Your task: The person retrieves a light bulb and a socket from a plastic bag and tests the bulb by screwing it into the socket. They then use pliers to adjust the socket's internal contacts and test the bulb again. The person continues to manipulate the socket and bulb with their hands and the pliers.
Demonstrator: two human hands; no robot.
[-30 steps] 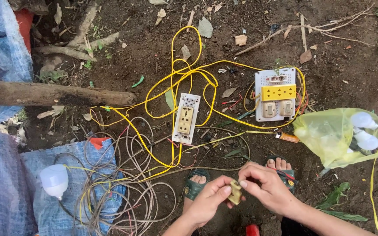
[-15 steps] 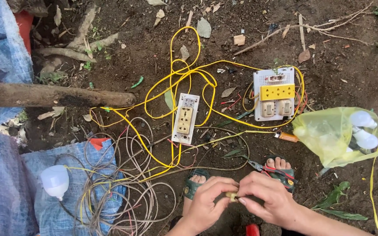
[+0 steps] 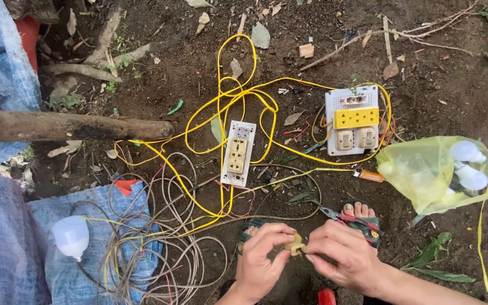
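Since the earlier frame the small tan part [image 3: 296, 245] has been lowered slightly and is now pinched from both sides; nothing else on the ground has shifted.

- Blue tarpaulin [image 3: 7, 226]: spread along the left edge, over bare soil.
- Log [image 3: 69, 125]: laid horizontally at the left, above the tarpaulin's lower fold.
- White bulb [image 3: 72, 236]: rested on the tarpaulin, just beside a tangle of grey wire coils [image 3: 153, 254].
- Yellow wire [image 3: 238, 101]: looped across the middle, run to both socket boards.
- Narrow socket board [image 3: 238, 153]: laid at centre, within the yellow loops.
- Left hand [image 3: 261, 262]: closed, fingertips gripped on the tan part at the bottom centre.
- Right hand [image 3: 343, 257]: closed, fingertips pinched on the same part from the other side.
- Wide socket board [image 3: 352, 120]: laid right of centre, with a yellow block on it.
- Pliers [image 3: 340, 214]: red-handled, laid across a sandalled foot [image 3: 361, 217], just above the right hand.
- Yellow plastic bag [image 3: 425, 175]: at the right, with white bulbs inside.
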